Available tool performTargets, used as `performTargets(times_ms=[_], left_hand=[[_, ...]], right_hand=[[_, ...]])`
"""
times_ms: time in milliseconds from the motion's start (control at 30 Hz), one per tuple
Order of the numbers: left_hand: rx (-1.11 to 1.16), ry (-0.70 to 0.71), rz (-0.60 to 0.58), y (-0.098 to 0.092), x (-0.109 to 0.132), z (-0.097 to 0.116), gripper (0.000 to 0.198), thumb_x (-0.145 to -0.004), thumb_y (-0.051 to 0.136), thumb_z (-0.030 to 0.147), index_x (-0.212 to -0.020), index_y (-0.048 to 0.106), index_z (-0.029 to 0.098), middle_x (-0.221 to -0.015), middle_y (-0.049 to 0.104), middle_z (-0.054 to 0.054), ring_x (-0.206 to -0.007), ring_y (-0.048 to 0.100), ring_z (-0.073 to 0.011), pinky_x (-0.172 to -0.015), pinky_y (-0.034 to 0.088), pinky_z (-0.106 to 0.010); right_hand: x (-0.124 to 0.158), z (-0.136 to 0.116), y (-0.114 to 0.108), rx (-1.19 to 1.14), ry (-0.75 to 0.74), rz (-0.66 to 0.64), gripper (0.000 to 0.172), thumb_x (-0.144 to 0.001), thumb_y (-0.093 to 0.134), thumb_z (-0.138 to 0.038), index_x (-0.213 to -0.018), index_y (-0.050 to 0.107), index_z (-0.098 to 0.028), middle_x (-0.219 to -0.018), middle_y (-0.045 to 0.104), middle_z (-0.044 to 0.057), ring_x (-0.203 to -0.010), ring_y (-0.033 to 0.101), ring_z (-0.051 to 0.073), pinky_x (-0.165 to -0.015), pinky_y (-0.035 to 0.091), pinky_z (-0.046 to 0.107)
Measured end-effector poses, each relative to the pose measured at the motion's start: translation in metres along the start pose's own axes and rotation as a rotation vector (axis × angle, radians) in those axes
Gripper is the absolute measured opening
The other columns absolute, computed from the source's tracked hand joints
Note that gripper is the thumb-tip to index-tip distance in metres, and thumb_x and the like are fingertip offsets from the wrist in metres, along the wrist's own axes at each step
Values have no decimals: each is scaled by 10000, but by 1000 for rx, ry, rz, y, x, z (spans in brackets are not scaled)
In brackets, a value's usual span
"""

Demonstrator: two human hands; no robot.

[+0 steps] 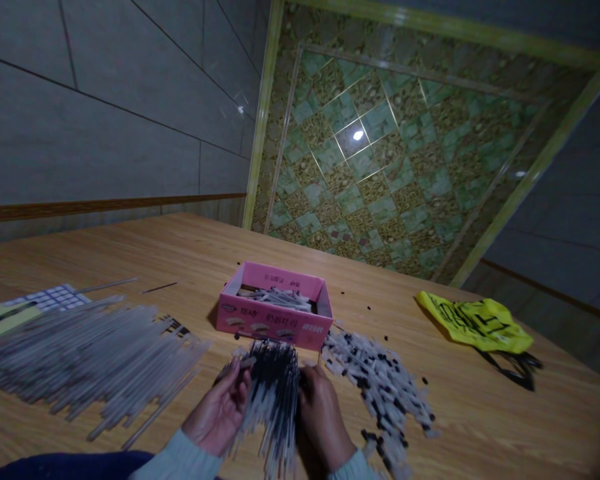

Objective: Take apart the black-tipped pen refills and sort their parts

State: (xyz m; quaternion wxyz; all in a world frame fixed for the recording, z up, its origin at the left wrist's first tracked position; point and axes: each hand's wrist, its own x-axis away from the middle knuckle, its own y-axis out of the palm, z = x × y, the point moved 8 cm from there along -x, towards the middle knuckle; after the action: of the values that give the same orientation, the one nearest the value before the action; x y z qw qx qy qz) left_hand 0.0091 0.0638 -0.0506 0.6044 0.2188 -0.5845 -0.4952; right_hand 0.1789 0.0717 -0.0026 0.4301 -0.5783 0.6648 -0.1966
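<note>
A heap of thin pen refills with dark ink [275,393] lies on the wooden table [480,413] between my two hands. My left hand [220,410] is curled at the heap's left side, its fingers pinching one thin refill near the tip. My right hand [323,417] rests on the heap's right edge, fingers bent down onto the refills. A pink cardboard box [275,313] holding a few pieces stands just beyond the heap. To the right lies a pile of small pale caps with black tips [380,387].
A wide spread of pale empty tubes [90,353] covers the table's left side, with a gridded sheet [55,298] behind it. A yellow plastic bag [475,323] with black handles lies at the right. Tiled walls rise behind the table.
</note>
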Motion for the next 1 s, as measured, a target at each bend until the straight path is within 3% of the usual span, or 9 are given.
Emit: performTargets(times_ms=[233, 433, 600, 767, 867, 1000], left_hand=[[-10, -6, 0, -1, -1, -1, 206, -887, 382, 61, -839, 575, 113, -680, 669, -69, -515, 660, -107, -416, 539, -143], [-10, -8, 34, -1, 2, -2, 190, -880, 393, 48, -869, 571, 115, -663, 660, -45, -493, 652, -98, -397, 531, -136], [4, -13, 18, -3, -1, -3, 204, -886, 383, 62, -832, 574, 108, -665, 665, -54, -505, 654, -100, -404, 533, -137], [16, -29, 3, -3, -3, -2, 199, -884, 395, 74, -818, 583, 80, -650, 660, -65, -512, 653, -101, -415, 538, -139], [23, -29, -7, -4, -3, -2, 202, -880, 404, 73, -803, 590, 90, -666, 662, -64, -520, 654, -100, -420, 541, -142], [9, -12, -2, -4, -3, -1, 203, -880, 402, 70, -814, 592, 96, -688, 662, -62, -517, 650, -95, -411, 535, -135]], right_hand=[[-1, 22, -23, 52, 60, 90, 207, -764, 454, -95, -810, 648, -148, -792, 635, 80, -770, 600, 201, -690, 447, 254], [-1, 29, -31, 195, 72, 114, 313, -792, 445, -108, -1035, 626, -190, -939, 597, 95, -890, 553, 227, -771, 408, 283], [-3, 25, -24, 280, 77, 78, 235, -798, 437, -97, -821, 654, -185, -889, 599, 103, -876, 531, 234, -752, 390, 290], [3, 14, -34, 310, 100, 54, 231, -843, 416, -162, -763, 632, -182, -823, 622, 97, -806, 564, 219, -710, 385, 282], [11, 2, -38, 300, 119, -10, 194, -830, 457, -206, -753, 636, -201, -796, 644, 76, -753, 594, 212, -651, 380, 272], [21, -13, -24, 168, 124, -228, 125, -762, 565, -253, -713, 677, -226, -778, 682, 43, -740, 623, 203, -630, 375, 251]])
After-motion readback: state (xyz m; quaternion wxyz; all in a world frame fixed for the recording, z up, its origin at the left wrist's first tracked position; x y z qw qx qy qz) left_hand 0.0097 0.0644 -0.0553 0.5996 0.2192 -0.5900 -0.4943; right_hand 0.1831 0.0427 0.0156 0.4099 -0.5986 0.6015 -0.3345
